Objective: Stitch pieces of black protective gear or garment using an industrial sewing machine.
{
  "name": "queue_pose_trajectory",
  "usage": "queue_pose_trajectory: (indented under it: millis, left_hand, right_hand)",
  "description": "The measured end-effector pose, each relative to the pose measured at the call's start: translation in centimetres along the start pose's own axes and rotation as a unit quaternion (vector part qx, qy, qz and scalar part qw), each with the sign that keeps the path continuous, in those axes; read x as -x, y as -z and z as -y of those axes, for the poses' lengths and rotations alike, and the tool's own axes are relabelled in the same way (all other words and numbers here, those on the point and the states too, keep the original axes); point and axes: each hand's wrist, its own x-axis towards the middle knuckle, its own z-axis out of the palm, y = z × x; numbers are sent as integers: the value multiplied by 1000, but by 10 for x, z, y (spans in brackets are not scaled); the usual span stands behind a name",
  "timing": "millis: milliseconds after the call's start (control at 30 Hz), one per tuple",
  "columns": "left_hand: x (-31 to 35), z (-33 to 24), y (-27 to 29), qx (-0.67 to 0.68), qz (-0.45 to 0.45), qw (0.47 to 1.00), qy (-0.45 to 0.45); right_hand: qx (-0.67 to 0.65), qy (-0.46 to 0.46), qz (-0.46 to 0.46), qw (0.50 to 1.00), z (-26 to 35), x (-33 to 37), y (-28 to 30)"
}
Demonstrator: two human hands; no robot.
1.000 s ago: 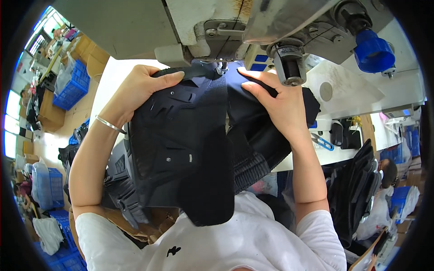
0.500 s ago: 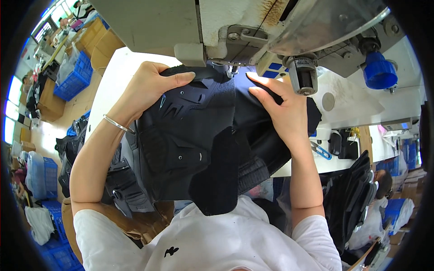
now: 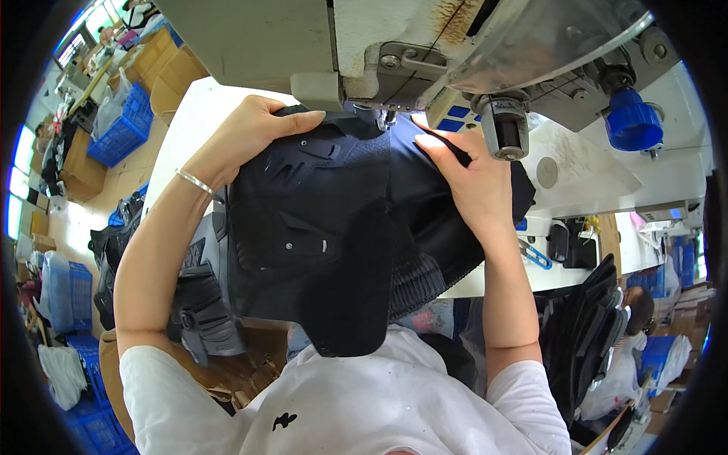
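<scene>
A black fabric piece [image 3: 326, 227] with moulded panels, rivets and a ribbed elastic section lies under the head of a sewing machine [image 3: 409, 64]. Its far edge meets the needle and presser foot [image 3: 383, 118]. My left hand [image 3: 254, 133] grips the far left edge, thumb on top and the other fingers hidden beneath. On the right of the needle, my right hand [image 3: 474, 171] pinches a fold of the same piece between thumb and forefinger. The near end of the piece, a rounded black flap, hangs down over my white shirt.
Blue-handled snips [image 3: 537, 255] lie on the table at the right, beside small black items. A stack of black pieces [image 3: 588, 334] hangs at the lower right. More black gear [image 3: 205, 315] is by my left forearm. Blue crates [image 3: 121, 125] and cardboard boxes stand at the left.
The black piece has shifted slightly left and away from me, and its near flap has swung left. Both hands have moved a little with it and keep their grip.
</scene>
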Motion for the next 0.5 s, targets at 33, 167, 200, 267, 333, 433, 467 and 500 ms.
queue_pose_trajectory:
  millis: [33,167,200,267,333,433,467,500]
  left_hand:
    - [-1,-2,-2,27,7,999,37]
    - [1,-7,-5,35,11,994,104]
    - [1,-6,-6,34,12,994,105]
    - [4,-3,-4,-16,-19,999,23]
    - [4,-3,-4,-26,-24,999,7]
    - [3,0,-5,-28,-28,999,-11]
    - [2,0,-5,-20,-26,999,-13]
    - [4,-2,-3,-19,-28,999,-14]
  right_hand:
    - [-3,-5,2,1000,1,0,1]
    - [-9,103,-55,993,-15,-4,-7]
    - [-9,101,-55,993,-17,-5,-7]
    - [12,113,-54,992,-14,-4,-6]
    - [-11,124,-59,990,-13,-7,-7]
    - [-33,121,-58,990,-8,-6,-4]
    - [-31,106,-52,993,-6,-6,-4]
    - [-31,107,-52,992,-6,-6,-4]
